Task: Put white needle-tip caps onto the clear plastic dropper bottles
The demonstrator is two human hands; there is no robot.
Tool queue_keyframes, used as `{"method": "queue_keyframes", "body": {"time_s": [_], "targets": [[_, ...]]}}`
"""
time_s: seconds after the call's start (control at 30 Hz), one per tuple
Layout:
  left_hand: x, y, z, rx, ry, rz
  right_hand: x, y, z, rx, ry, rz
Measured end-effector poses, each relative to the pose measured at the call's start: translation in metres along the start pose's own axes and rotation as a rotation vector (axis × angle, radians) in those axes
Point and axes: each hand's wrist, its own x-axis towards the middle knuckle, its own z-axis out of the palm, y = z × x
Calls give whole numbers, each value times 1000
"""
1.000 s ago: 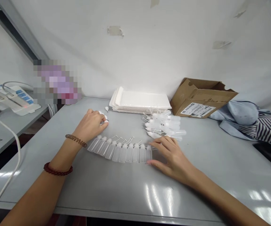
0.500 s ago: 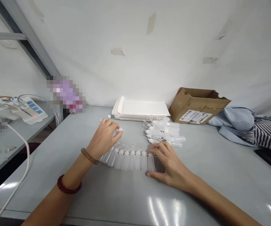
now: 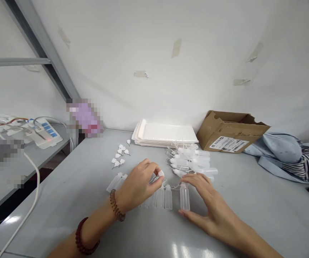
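My left hand point(image 3: 141, 184) hovers over a curved row of small translucent squeeze bottles point(image 3: 167, 198), its thumb and forefinger pinching a small white needle-tip cap point(image 3: 160, 173). It hides the middle of the row. At the right end, my right hand point(image 3: 207, 199) grips one squeeze bottle point(image 3: 185, 199), forefinger at the neck and thumb by the base; a gap separates this bottle from the others. Several loose needle-tip caps point(image 3: 117, 163) with thin dark needles lie beyond my left hand. Behind my right hand lies a heap of more bottles point(image 3: 193, 157), with thin white strands attached.
A stack of white padded envelopes point(image 3: 167, 133) lies against the wall. To its right is an open cardboard box point(image 3: 231, 134), then blue and striped cloth point(image 3: 283, 152). A white cable point(image 3: 34, 193) runs down the left side, near a power strip point(image 3: 45, 134).
My left hand has moved right and nearer, from the loose caps to above the bottle row. The bottle in my right hand now stands apart from the row. The camera view has shifted slightly.
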Motion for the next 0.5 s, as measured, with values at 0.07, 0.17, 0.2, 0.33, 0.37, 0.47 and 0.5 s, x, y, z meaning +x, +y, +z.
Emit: {"method": "queue_keyframes", "body": {"time_s": [0.07,0.17,0.2,0.33,0.37,0.47,0.5], "targets": [[0,1,1,-27,-7,-8,-1,-1,0,8,-5,10],[0,0,1,-50,-10,-19,-2,0,2,2,-15,15],[1,0,0,-55,-9,-21,-3,0,2,-3,-17,12],[1,1,-2,-78,-8,-18,-5,2,4,-23,-2,-8],[1,1,-2,-83,-10,-16,-5,2,4,-27,2,-14],[0,2,-2,-96,-19,-8,-5,1,4,-8,-4,-20],[0,2,-2,-100,-21,-6,-5,0,4,5,-11,-19]]}}
